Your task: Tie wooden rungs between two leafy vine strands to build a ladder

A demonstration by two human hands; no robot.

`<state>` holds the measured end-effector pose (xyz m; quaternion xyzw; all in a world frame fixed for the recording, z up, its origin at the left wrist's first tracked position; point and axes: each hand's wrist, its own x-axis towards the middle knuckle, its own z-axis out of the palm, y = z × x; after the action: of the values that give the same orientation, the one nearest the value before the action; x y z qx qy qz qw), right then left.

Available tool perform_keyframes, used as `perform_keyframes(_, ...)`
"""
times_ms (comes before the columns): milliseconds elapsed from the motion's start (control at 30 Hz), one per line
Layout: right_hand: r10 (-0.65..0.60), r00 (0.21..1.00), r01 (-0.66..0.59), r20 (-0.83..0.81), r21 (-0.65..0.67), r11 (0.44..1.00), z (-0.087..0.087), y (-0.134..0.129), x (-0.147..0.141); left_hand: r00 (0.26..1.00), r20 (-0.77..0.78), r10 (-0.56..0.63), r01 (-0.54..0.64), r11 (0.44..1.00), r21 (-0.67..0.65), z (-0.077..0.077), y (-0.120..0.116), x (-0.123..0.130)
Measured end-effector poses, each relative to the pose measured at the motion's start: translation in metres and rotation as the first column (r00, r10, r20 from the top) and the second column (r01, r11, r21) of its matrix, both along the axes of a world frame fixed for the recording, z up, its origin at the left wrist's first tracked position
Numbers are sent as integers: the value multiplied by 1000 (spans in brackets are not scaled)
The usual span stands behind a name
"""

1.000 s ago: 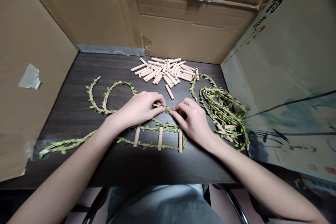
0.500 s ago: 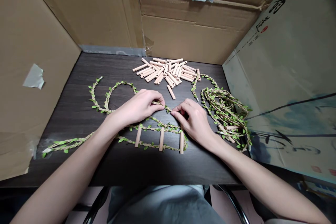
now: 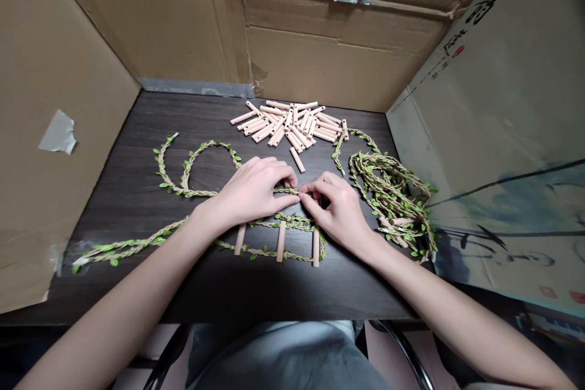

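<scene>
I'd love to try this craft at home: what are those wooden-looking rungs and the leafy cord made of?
The rungs look like unfinished pale wood, matt and unpainted. The leafy cord looks like twisted jute twine, with a tan, fibrous surface. Its small green leaves seem to be fabric or plastic; the view can't settle which.

Blocking the reach toward the far edge: a heap of wooden dowels [image 3: 286,125]. Crowding the right edge: a coiled leaf garland [image 3: 388,201]. Walling the sides: cardboard panels [image 3: 150,30]. Running open along the near edge: dark worktop [image 3: 356,298].
</scene>
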<state>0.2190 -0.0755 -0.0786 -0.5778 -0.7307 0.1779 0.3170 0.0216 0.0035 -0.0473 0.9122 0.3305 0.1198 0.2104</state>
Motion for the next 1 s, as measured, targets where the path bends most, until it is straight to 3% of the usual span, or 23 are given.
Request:
perform_keyframes(200, -6, 1000, 6, -23, -7, 1000, 1, 0, 0, 996, 79, 30, -27, 999, -33, -8, 0, 5)
perform_keyframes(1000, 2, 1000, -2, -21, 3, 1000, -1, 0, 1, 965, 240, 102, -54, 978, -199, -12, 3, 4)
